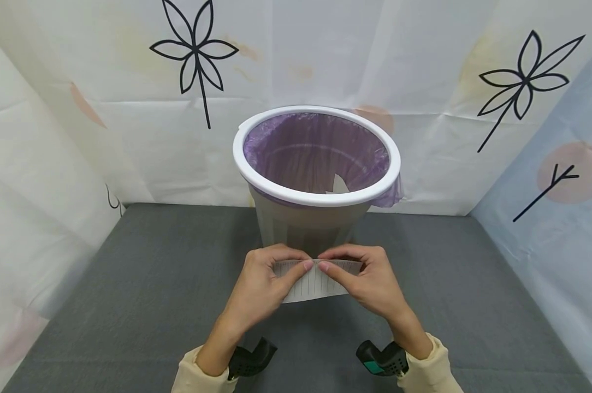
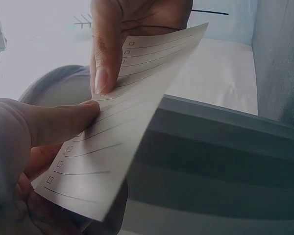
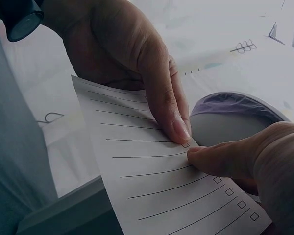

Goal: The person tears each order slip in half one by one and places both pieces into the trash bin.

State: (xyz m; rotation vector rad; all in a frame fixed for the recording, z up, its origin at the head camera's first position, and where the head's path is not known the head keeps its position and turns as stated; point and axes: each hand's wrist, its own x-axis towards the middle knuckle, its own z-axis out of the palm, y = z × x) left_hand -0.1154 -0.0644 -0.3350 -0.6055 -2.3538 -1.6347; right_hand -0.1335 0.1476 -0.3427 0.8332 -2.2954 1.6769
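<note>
Both hands pinch one strip of lined paper [image 1: 315,284] at the middle of its far long edge, thumbs on top and close together. My left hand [image 1: 264,278] grips it from the left, my right hand [image 1: 370,278] from the right. In the left wrist view the paper [image 2: 132,103] shows printed lines with small checkbox squares along the pinched edge. From the right wrist the same sheet [image 3: 137,161] looks slightly bowed and in one piece. The index fingers lie behind the paper, partly hidden.
Just beyond the hands stands a trash bin [image 1: 301,221] with a white rim and a purple liner bag [image 1: 296,147]. Pieces of white paper [image 1: 339,184] lie inside it. A grey tabletop [image 1: 153,284] lies beneath, with patterned white cloth [image 1: 296,54] behind and at the sides.
</note>
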